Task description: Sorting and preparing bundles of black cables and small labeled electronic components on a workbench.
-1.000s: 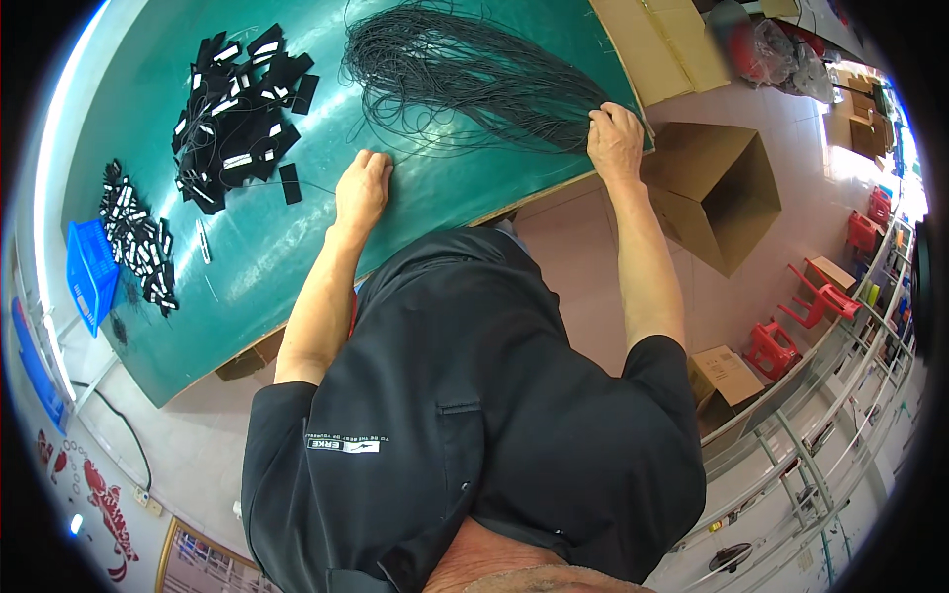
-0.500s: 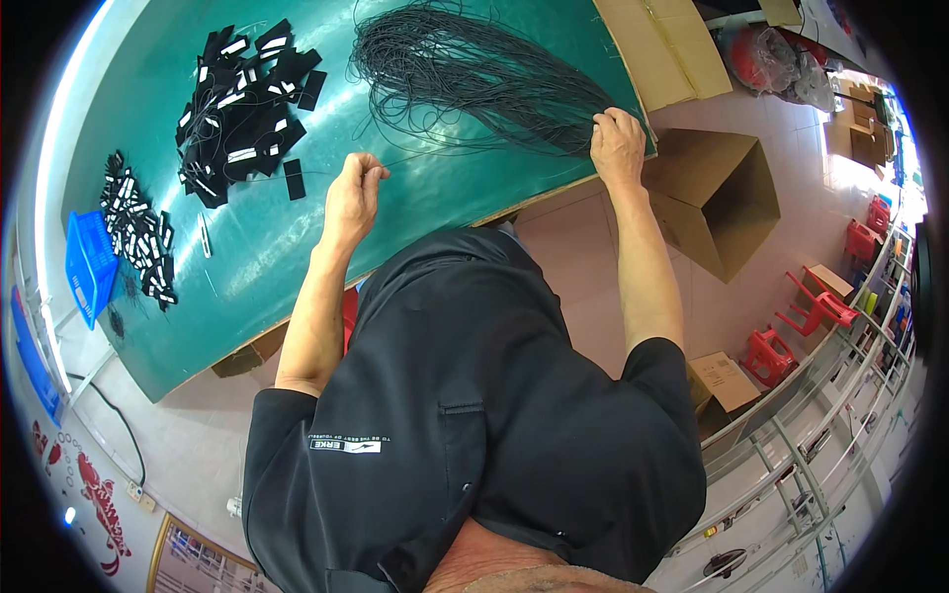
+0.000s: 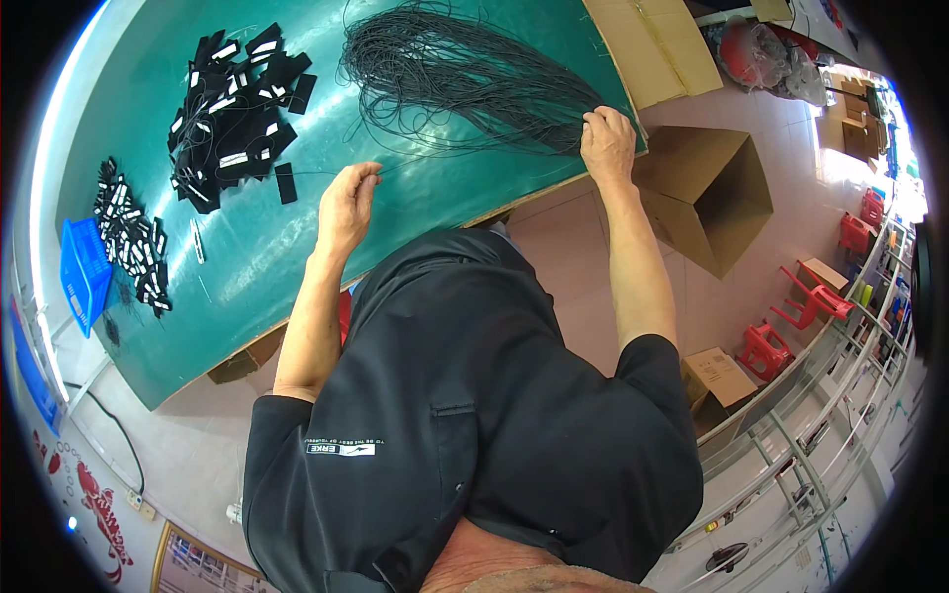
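Note:
My left hand [image 3: 348,208] is closed in a pinch on a thin black cord, above the near part of the green table. That cord runs left toward a small black rectangular piece [image 3: 286,184] and right toward a long bundle of black cords [image 3: 470,74]. My right hand [image 3: 608,148] is closed at the bundle's right end, by the table corner; its fingertips press on the cords there. Left of the bundle lies a heap of black rectangular pieces with white labels [image 3: 232,114], with thin cords among them.
A smaller heap of black-and-white pieces [image 3: 130,232] lies farther left, beside a blue basket [image 3: 86,272]. A thin white tool-like item [image 3: 198,240] rests on the green table [image 3: 247,272]. Right of the table stand an open cardboard box [image 3: 707,193] and red stools [image 3: 813,296].
The whole view has shifted slightly. Both hands keep nearly the same places and stay closed, the left on the cord and the right at the bundle's end.

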